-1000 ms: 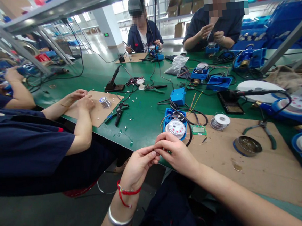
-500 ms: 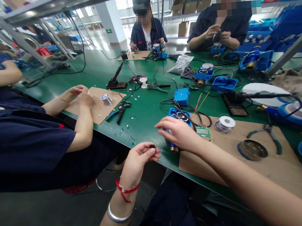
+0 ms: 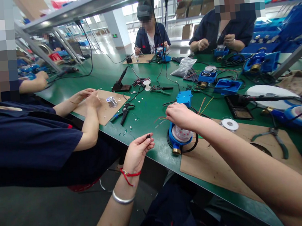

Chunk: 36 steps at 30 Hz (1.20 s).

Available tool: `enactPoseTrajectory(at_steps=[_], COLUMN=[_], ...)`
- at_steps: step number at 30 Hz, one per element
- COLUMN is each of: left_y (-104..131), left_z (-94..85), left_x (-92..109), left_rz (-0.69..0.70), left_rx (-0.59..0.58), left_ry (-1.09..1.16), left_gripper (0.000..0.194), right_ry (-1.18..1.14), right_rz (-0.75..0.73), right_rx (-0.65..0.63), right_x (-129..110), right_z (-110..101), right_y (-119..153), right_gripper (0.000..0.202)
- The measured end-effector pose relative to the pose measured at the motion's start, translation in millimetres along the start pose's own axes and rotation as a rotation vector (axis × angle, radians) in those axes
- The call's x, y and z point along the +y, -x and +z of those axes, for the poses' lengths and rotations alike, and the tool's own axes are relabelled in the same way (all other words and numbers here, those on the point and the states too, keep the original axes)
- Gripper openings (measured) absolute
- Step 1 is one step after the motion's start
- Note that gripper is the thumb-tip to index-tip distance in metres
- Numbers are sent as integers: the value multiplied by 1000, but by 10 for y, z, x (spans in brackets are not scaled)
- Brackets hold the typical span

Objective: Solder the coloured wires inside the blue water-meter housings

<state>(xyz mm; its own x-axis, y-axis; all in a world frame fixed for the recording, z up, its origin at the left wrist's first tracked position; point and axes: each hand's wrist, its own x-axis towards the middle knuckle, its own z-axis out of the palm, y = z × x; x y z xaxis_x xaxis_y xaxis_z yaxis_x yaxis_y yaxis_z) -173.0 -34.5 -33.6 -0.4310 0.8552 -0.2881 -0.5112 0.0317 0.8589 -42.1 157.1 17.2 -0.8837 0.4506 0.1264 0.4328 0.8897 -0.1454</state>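
Note:
My left hand (image 3: 135, 151) is closed, pinching a small black part (image 3: 148, 136) between thumb and fingers at the table's front edge. My right hand (image 3: 180, 116) is closed around thin coloured wires (image 3: 161, 119), whose ends stick out to the left of its fingertips. Below that hand stands a blue water meter (image 3: 175, 141) with a brass end and a whitish round face. A black cable curves round the meter's right side. My right forearm hides part of what lies behind it.
A brown board (image 3: 212, 164) carries a solder spool (image 3: 229, 124), green-handled pliers (image 3: 281, 144) and a partly hidden round tin. Behind it a soldering iron (image 3: 265, 98) rests on its stand. A blue box (image 3: 184, 98) sits behind my right hand. Co-workers sit left and opposite; wire strippers (image 3: 125, 113) lie leftward.
My right hand has closed on the wires; its fingers were apart before. The meter's whitish face shows where a dark round part was visible. My left hand still holds the black part.

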Motion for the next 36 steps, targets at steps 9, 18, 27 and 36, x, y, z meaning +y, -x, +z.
enactPoseTrajectory(at_steps=[9, 18, 27, 36], left_y=[-178, -263, -267, -222], left_z=[323, 759, 880, 886], left_x=[-36, 77, 87, 102], left_rz=[86, 201, 245, 235], left_rx=[-66, -56, -13, -25], left_ry=[46, 83, 200, 278], left_gripper=[23, 21, 9, 4], right_ry=[-897, -1160, -1048, -965], right_rz=[91, 170, 192, 161], right_rx=[340, 491, 504, 487], right_x=[80, -56, -50, -100], right_z=[44, 230, 248, 212], right_y=[487, 625, 634, 636], right_gripper=[19, 15, 15, 10])
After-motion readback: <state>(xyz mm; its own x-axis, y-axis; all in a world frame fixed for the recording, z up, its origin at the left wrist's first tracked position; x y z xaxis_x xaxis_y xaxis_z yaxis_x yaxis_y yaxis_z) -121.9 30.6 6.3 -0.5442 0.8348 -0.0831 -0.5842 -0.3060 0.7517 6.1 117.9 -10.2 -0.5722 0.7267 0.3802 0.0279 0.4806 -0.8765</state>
